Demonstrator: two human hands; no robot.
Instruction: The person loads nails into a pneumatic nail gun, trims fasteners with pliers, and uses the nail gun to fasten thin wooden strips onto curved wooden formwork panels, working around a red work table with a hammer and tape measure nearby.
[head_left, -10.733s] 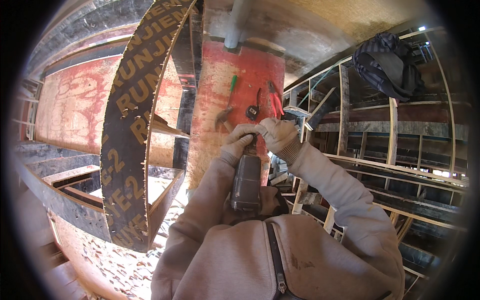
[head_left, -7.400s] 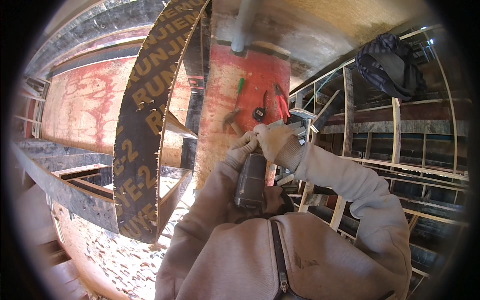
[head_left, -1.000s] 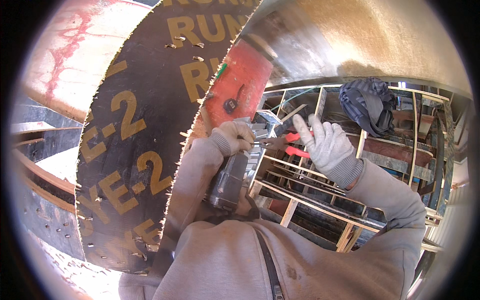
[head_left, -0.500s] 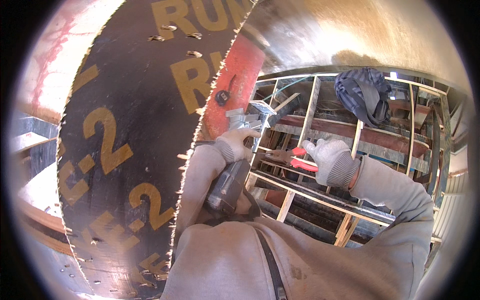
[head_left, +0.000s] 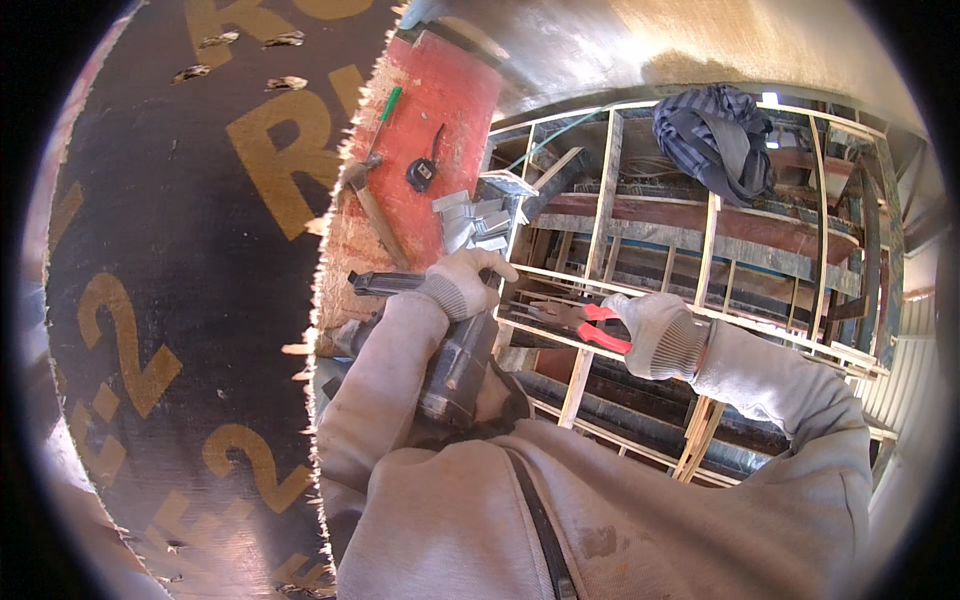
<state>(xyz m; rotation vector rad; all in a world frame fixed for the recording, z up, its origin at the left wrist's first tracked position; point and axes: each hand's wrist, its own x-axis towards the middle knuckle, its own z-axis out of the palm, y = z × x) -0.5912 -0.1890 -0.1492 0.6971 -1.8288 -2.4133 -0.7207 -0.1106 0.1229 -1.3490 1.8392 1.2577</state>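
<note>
My left hand (head_left: 465,279), in a pale knit glove, is closed over the upper end of a bulky black tool (head_left: 452,380) that leans against my body. A long black arm of this tool sticks out to the left, past my wrist; its exact kind is partly hidden. My right hand (head_left: 655,335), also gloved, grips red-handled pliers (head_left: 603,330). Their metal jaws point left, toward the tool's front just below my left fingers. What lies at the jaw tips is too small to make out.
Left stands a large dark plywood board (head_left: 200,330) with a splintered edge. On a red panel (head_left: 455,100) lie a tape measure (head_left: 420,174), a hammer (head_left: 380,225), a green-handled tool (head_left: 390,105) and metal brackets (head_left: 470,220). Right is an open timber frame (head_left: 605,190) with draped dark cloth (head_left: 715,140).
The view has shifted, so the board sits further left and more of the red panel shows, with the hammer and green-handled tool. Both hands keep nearly the same pose, pliers still gripped.
</note>
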